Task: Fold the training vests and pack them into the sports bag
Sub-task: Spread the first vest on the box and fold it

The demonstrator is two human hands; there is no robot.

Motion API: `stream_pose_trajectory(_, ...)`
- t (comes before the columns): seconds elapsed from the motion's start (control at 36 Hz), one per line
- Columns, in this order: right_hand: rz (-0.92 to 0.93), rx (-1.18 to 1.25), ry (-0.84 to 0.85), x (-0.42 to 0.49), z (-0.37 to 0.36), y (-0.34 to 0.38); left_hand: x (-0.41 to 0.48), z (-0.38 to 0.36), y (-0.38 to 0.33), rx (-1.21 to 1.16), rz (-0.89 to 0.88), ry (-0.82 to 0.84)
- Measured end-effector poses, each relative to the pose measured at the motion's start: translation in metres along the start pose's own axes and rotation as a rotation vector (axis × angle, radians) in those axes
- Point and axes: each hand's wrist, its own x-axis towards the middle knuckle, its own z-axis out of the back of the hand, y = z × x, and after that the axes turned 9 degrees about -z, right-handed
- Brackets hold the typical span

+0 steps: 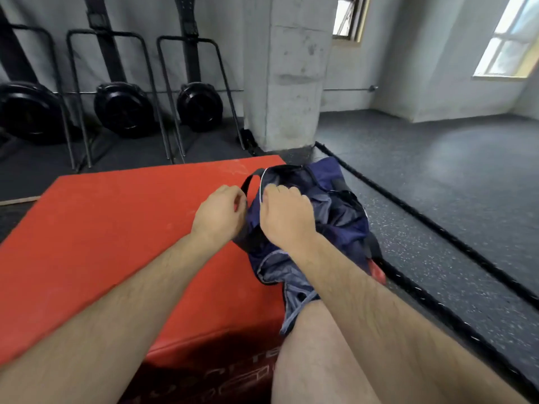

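I am holding the sports bag (344, 217), which is resting at the right edge of the red padded box (116, 243), with my right hand (284, 217) curled over its piped rim and my left hand (220, 212) pinching the rim beside the black handle strap (250, 182). For a good result, I judge I should be drawing both sides apart evenly, keeping the mouth wide. The bag is lying slumped, navy, with grey-blue fabric (280, 272) trailing from its near end; I cannot tell whether that is a vest.
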Motion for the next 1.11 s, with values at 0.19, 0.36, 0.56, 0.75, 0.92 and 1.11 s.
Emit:
stream_pose_trajectory(0.19,0.204,0.262,0.299,-0.034,0.000,0.140,-0.097,0.094,0.070,0.097,0.096,-0.134)
stream_pose_trajectory(0.36,0.374,0.415,0.473,-0.090,-0.004,0.281,-0.215,0.183,0.144,0.134,0.366,-0.301)
stream_pose_trajectory(0.56,0.518,0.590,0.702,-0.177,-0.010,0.421,-0.347,0.259,0.201,0.171,0.594,-0.397)
stream_pose_trajectory(0.75,0.552,0.572,0.979,-0.275,-0.040,0.500,-0.457,0.264,0.244,0.185,0.832,-0.366)
stream_pose_trajectory(0.92,0.612,0.431,1.171,-0.325,-0.081,0.516,-0.526,0.220,0.269,0.107,1.005,-0.344)
stream_pose_trajectory(1.11,0.695,0.236,1.286,-0.352,-0.137,0.517,-0.578,0.163,0.303,0.040,1.181,-0.208)
